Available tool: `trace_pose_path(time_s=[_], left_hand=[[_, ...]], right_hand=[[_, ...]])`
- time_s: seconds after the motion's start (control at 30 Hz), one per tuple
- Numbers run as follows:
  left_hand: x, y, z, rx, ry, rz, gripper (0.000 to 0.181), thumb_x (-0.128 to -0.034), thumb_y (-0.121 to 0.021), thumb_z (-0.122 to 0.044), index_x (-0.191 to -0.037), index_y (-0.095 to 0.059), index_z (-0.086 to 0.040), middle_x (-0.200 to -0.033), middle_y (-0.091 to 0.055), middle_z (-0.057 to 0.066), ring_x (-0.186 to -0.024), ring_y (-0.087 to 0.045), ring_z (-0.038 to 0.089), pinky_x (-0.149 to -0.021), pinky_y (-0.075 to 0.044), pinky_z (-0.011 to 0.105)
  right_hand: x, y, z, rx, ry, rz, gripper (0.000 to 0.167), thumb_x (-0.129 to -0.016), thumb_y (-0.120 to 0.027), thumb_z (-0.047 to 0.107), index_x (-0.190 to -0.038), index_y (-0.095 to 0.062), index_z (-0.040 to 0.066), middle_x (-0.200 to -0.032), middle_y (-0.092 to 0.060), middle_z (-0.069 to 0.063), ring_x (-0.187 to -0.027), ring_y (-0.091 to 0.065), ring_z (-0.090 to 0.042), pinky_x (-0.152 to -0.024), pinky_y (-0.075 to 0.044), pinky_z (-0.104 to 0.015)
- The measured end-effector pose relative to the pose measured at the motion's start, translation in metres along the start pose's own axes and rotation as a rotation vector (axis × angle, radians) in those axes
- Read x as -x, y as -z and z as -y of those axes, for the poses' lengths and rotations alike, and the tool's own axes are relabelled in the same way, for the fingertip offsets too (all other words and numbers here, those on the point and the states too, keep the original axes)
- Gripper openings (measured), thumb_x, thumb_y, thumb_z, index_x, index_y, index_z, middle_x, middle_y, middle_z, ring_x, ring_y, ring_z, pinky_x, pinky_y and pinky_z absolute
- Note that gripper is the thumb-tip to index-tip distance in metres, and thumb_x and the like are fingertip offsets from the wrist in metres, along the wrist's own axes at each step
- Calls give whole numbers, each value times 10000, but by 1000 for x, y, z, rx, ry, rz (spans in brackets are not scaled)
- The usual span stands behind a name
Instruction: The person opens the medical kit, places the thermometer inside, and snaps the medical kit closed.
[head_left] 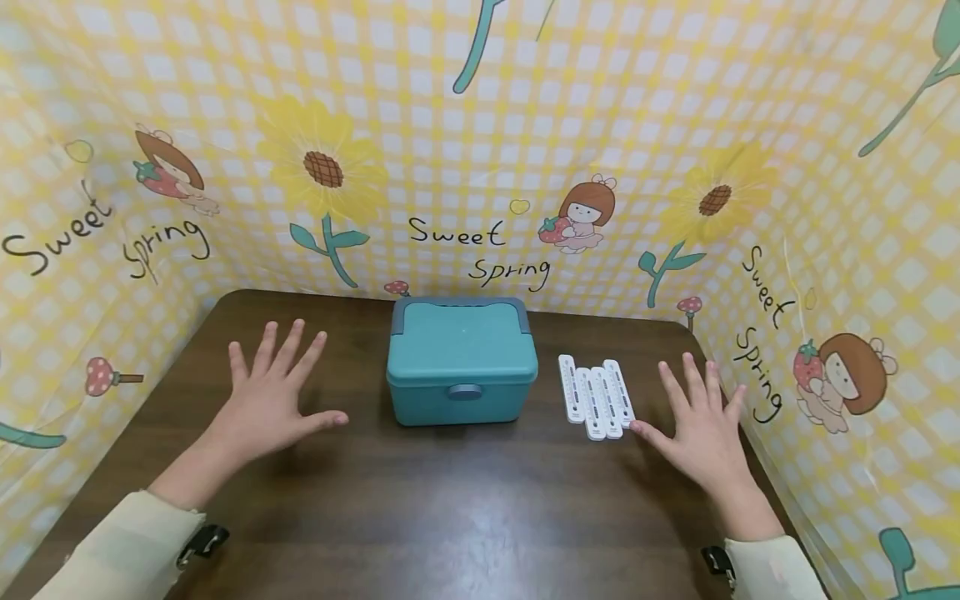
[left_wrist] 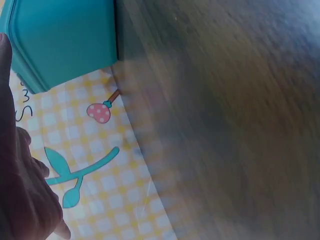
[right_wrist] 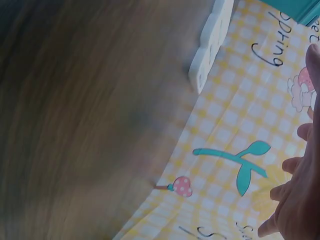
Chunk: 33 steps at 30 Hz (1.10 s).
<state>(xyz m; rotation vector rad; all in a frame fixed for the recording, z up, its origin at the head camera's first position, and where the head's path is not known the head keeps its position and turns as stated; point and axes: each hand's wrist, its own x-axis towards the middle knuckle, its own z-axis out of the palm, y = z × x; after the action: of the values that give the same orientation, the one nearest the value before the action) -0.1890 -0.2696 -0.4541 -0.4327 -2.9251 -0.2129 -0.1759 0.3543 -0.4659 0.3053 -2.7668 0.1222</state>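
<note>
A teal lidded box (head_left: 461, 358) with a blue-grey handle and front latch (head_left: 465, 392) stands closed at the middle of the table. To its right lie several white thermometers (head_left: 596, 398) side by side, with printed scales. My left hand (head_left: 273, 396), fingers spread and straight, is left of the box and holds nothing. On the other side my right hand (head_left: 701, 425) is spread the same way, its thumb close to the thermometers; whether it touches them I cannot tell. Each wrist view catches part of its hand at the edge, the left hand (left_wrist: 25, 185) and the right hand (right_wrist: 300, 190).
The dark brown wooden table (head_left: 420, 508) has rounded far corners. A yellow checked cloth (head_left: 450, 150) with flowers and lettering hangs behind it and along both sides. Black straps (head_left: 202, 542) sit at the cuffs of the light sleeves (head_left: 123, 546).
</note>
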Motion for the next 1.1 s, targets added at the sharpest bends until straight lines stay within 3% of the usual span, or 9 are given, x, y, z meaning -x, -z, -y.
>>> trace_pose_path(time_s=[0.17, 0.3, 0.47, 0.7, 0.83, 1.1], left_hand=[[-5, -7, -9, 139, 10, 12, 1248, -807, -644, -802, -1650, 87, -243, -1710, 170, 71, -1543, 240, 383, -1094, 276, 715], [-8, -12, -19, 301, 46, 58, 1271, -818, -686, -751, -1643, 120, -216, -1720, 121, 97, -1560, 158, 420, -1114, 143, 793], [-14, -18, -32, 503, 86, 83, 1276, -837, -744, -659, -1639, 139, -204, -1724, 98, 99, -1571, 103, 417, -1143, -4, 801], [-23, -24, -49, 745, 159, 100, 1260, -849, -798, -545, -1620, 174, -324, -1722, 131, 39, -1578, 35, 413, -1125, -169, 803], [-27, -30, -57, 837, 186, 111, 1251, -852, -815, -500, -1601, 181, -398, -1726, 103, 44, -1567, -38, 449, -1130, -204, 787], [-29, -38, -66, 901, 219, 113, 1266, -824, -842, -500, -1597, 158, -437, -1729, 68, 78, -1568, -40, 446, -1141, -203, 775]], right_hand=[[-3, 2, 13, -71, -41, -10, 1060, -844, -699, 687, -1644, -235, 168, -1701, -127, -216, -1563, 2, -476, -1114, 98, -819], [-3, 4, 26, -129, -72, -23, 1050, -857, -709, 654, -1642, -233, 145, -1695, -148, -219, -1562, -50, -470, -1121, 57, -823], [-5, 4, 41, -195, -115, -68, 1037, -841, -754, 601, -1626, -273, 124, -1680, -203, -211, -1554, -123, -454, -1138, -22, -813], [-9, -2, 62, -269, -129, -136, 1024, -809, -808, 554, -1592, -343, 86, -1635, -297, -221, -1506, -235, -476, -1178, -85, -756], [-10, -3, 76, -316, -131, -169, 995, -803, -825, 516, -1569, -380, 63, -1610, -340, -223, -1482, -282, -473, -1178, -130, -736], [-12, -4, 105, -421, -187, -195, 947, -789, -856, 484, -1524, -443, 52, -1569, -404, -184, -1424, -380, -410, -1167, -232, -649]])
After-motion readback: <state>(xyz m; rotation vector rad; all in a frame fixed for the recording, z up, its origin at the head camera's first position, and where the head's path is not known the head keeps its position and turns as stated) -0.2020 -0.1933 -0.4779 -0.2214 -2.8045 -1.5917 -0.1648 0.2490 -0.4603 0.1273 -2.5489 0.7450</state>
